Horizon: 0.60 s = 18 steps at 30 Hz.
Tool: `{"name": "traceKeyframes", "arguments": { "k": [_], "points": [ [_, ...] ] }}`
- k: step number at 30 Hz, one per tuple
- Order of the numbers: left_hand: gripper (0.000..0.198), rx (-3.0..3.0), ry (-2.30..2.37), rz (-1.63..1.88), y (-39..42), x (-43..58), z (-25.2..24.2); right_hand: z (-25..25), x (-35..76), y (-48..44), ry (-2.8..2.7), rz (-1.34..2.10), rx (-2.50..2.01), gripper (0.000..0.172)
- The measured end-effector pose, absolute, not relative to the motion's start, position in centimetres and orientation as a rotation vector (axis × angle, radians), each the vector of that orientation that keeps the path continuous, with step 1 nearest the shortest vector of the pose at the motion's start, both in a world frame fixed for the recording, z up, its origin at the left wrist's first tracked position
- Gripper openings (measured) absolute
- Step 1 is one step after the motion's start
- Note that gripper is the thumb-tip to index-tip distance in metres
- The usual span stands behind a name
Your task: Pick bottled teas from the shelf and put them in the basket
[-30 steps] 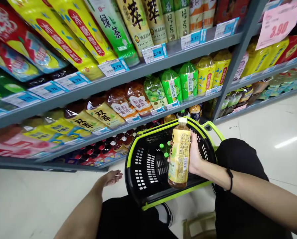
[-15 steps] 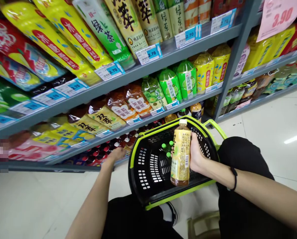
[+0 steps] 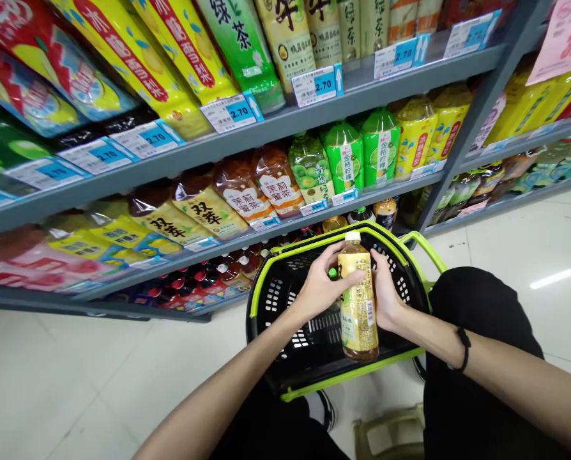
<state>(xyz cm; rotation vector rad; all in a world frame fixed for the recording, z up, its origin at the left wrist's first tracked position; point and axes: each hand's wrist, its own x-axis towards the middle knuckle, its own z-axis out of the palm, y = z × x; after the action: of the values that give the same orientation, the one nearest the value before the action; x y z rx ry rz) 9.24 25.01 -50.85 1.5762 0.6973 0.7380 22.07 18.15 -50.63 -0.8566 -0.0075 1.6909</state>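
Note:
A yellow-labelled tea bottle [image 3: 358, 306] with a white cap stands almost upright above a black basket with a lime-green rim [image 3: 350, 372]. My right hand [image 3: 386, 291] wraps its far side, and the fingers of my left hand [image 3: 319, 287] lie across its upper part. A green cap [image 3: 332, 273] shows inside the basket behind my left hand, and my hands and the bottle hide whatever it belongs to.
Grey store shelves [image 3: 247, 131] packed with bottled and pouched drinks and blue price tags rise ahead and to the left. A pink price sign [image 3: 561, 45] hangs at upper right. My black-clad legs [image 3: 477, 377] flank the basket above a pale tiled floor [image 3: 65, 383].
My left hand has come from beside the basket's rim to the bottle. The bottle now sits slightly lower in view, and the shelves have shifted a little.

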Motion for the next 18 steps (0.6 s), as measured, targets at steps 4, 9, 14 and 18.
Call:
{"name": "traceKeyframes", "arguments": {
  "k": [4, 9, 14, 18],
  "points": [
    [0.094, 1.504, 0.757, 0.874, 25.9, 8.4, -49.0, -50.8, 22.1, 18.3, -0.205, 1.685, -0.852, 0.063],
    [0.083, 1.505, 0.908, 1.140, 26.0, 6.3, -47.4, -52.2, 21.3, 17.6, -0.678, 1.789, -0.800, 0.061],
    [0.071, 1.651, 0.866, 1.015, 24.9, 3.8, -46.9, -54.4, 19.3, 16.6, -0.862, 1.744, -0.952, 0.054],
    [0.059, 1.765, 0.760, 0.886, 24.3, 3.3, -46.5, -55.4, 18.0, 15.7, -0.850, 1.656, -0.946, 0.051]
  ]
}}
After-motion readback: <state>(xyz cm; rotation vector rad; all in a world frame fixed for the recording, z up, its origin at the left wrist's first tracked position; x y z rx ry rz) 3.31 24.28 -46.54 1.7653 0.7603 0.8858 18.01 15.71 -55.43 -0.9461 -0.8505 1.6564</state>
